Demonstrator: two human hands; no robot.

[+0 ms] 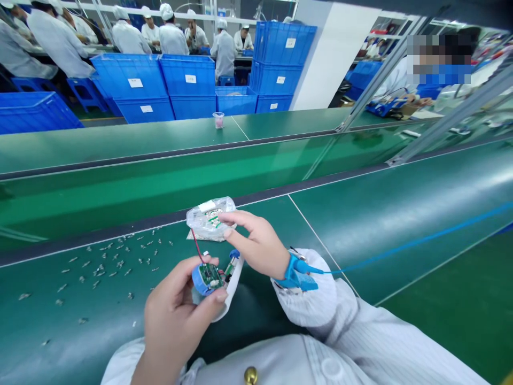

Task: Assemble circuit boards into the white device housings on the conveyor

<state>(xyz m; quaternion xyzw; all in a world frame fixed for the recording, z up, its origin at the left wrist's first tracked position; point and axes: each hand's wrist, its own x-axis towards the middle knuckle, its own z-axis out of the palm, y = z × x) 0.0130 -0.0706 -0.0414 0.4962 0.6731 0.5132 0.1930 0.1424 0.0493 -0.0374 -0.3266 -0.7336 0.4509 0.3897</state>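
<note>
My left hand [176, 315] grips a round blue-rimmed part with a green circuit board [207, 279] between thumb and fingers. A thin red wire [196, 246] rises from the board towards a clear plastic bag [208, 219] holding small green-and-white items. My right hand [256, 240] reaches over from the right, fingers apart, with its fingertips at the bag's right edge. A curved white plastic shell [230, 291] lies under the board, partly hidden by my left hand. A small cylinder with a blue cap [231, 264] sits beside it. A blue wrist strap [296, 275] circles my right wrist.
Several small metal parts [108, 267] lie scattered on the green bench mat [80, 326] to the left. A blue cord [401, 248] runs right from the strap. Beyond a dark-edged rail stand a plastic cup [218, 120], stacked blue crates [190, 80], and white-clad workers [170, 32].
</note>
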